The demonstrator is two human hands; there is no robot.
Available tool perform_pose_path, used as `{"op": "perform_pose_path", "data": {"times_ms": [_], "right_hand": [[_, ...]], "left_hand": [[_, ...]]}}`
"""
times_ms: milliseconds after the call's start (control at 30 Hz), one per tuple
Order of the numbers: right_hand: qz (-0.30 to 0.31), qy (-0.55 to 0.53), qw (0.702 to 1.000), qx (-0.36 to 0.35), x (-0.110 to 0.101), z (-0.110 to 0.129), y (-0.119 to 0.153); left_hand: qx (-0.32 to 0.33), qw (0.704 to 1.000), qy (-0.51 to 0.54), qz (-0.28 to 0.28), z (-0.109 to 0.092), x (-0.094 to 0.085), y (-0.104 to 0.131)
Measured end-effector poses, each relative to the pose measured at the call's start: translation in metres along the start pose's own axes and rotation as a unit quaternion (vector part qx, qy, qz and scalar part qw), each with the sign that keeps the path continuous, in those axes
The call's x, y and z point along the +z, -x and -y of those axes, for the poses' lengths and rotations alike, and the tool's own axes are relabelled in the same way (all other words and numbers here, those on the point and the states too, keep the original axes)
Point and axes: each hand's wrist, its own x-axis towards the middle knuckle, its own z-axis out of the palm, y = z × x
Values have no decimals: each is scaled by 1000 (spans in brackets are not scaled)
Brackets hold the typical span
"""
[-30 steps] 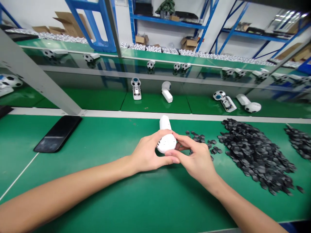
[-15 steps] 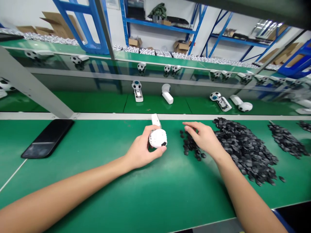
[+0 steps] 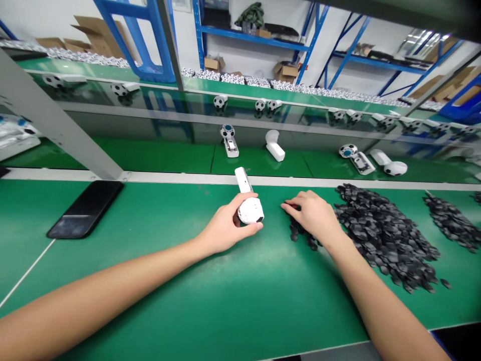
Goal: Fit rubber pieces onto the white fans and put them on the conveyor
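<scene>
My left hand is wrapped round the head of a white soccer-ball-shaped device, whose straight white handle points away from me. One black patch shows on the ball's near right side; the rest of its face is plain white. My right hand is at a small heap of black pieces, thumb and forefinger pinched together at its left edge. A dark piece seems to show at those fingertips, though it is very small. The hand covers part of the heap.
A large pile of black pieces lies right of my right hand, with another pile beyond. A phone lies at left. Past the white rail, a green conveyor carries several white soccer-ball devices. A post rises at left.
My right thumb and forefinger have closed together at the small heap and the hand sits lower over it. The device in my left hand has turned slightly. Devices on the conveyor have shifted right.
</scene>
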Motion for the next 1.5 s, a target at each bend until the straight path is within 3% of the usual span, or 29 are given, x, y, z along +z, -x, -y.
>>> {"op": "perform_pose_path", "data": {"times_ms": [100,200,300,367,467,667,867,1267,1400,1500], "right_hand": [[-10,-20,1000,-2,0,1,0],[-20,-197,979,40,-4,8,2],[29,-453,884,114,-14,28,10],[78,-549,821,134,-20,45,16],[106,-587,793,122,-24,67,23],[124,-541,827,90,-23,77,26],[83,-479,870,80,-17,76,27],[82,-465,879,59,-2,81,26],[116,-457,881,-20,-13,62,20],[72,-371,926,17,-21,32,15]], "left_hand": [[26,999,36,3,3,1,0],[45,999,13,-7,7,0,-1],[58,997,-44,-7,9,-2,-1],[79,994,-75,-2,10,-3,-1],[116,987,-108,11,10,-3,-1],[136,982,-124,35,8,0,1],[96,987,-120,55,0,2,2],[102,984,-132,56,2,-2,-1],[126,989,-67,27,5,-5,-2],[120,992,-43,8,6,-7,0]]}}
